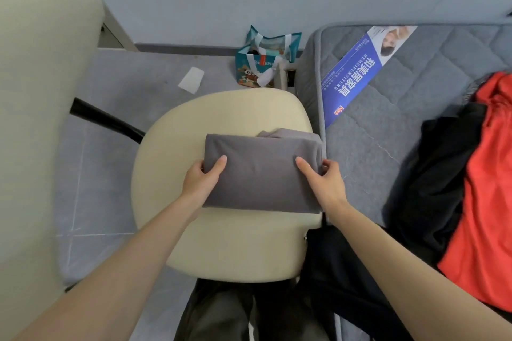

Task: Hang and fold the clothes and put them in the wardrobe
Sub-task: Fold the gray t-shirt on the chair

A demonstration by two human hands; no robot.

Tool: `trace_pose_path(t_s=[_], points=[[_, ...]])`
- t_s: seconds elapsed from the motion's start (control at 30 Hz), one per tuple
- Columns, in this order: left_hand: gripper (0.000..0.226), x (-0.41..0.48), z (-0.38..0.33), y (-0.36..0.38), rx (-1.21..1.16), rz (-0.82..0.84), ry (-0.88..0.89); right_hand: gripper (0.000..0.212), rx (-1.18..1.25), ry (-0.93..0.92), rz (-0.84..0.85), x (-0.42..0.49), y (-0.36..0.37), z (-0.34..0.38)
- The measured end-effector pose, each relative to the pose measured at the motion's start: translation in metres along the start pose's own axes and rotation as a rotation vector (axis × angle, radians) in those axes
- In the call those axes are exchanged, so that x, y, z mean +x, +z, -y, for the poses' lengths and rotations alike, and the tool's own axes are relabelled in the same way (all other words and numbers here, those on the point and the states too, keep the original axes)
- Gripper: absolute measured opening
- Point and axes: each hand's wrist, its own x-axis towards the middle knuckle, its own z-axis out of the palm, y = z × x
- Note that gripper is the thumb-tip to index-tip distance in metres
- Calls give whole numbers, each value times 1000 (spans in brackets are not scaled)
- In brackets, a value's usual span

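Between the two hands, over a cream chair seat, sits a folded grey garment, a tidy rectangle with a looser fold of the same cloth showing at its far right corner. The left hand grips the garment's left edge, thumb lying on top and fingers tucked under the cloth. The right hand grips the right edge the same way, thumb on top and fingers curled round the side. The hands are well apart, one at each end of the bundle. Whether the bundle rests on the seat or is lifted just clear of it cannot be told. Beyond the right hand a grey quilted mattress runs alongside the chair, with a blue printed sheet lying slantwise on it. Further right of that hand, a black garment lies crumpled on the mattress, and a red garment lies touching it on its outer side. Past the fingertips, on the grey floor, stands a teal paper bag with white handles, close to the mattress corner, and a white slip of paper lies to the bag's left. Left of the left hand rises a cream chair back. Beneath the forearms, the person's dark trousers show at the near edge of the seat
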Motion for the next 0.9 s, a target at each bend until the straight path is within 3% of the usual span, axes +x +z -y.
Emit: trace_pose_path(t_s=[0.07, 0.2, 0.27, 0.43, 0.53, 0.57, 0.63, 0.7, 0.73, 0.8, 0.9], points=[[28, 4, 9, 5, 94, -9, 44, 45, -128, -67, -34, 0, 5, -8], [18, 7, 7, 5, 192, -98, 276, 19, -112, -303, -131, 1, 8, -2], [27, 7, 4, 6, 205, -142, 327, 14, -156, -356, -159, 3, 9, 4], [28, 18, -3, 11, 236, -171, 258, 27, -209, -304, -192, 19, 16, 10], [27, 22, -5, 16, 428, -314, 207, 26, -257, -287, -268, 18, 22, 11], [33, 22, -6, 18, 489, -381, 247, 31, -303, -329, -330, 15, 24, 12], [44, 19, -9, 26, 611, -436, 511, 43, -488, -483, -439, 9, 33, 16], [48, 15, -9, 39, 795, -321, 809, 48, -670, -628, -391, 5, 46, 19], [49, 13, -6, 46, 878, -229, 876, 49, -753, -660, -324, 4, 53, 19], [52, 15, 1, 56, 960, -124, 826, 50, -894, -630, -223, 6, 63, 14], [55, 27, 10, 56, 997, -152, 715, 54, -1019, -588, -193, 20, 60, 5]])
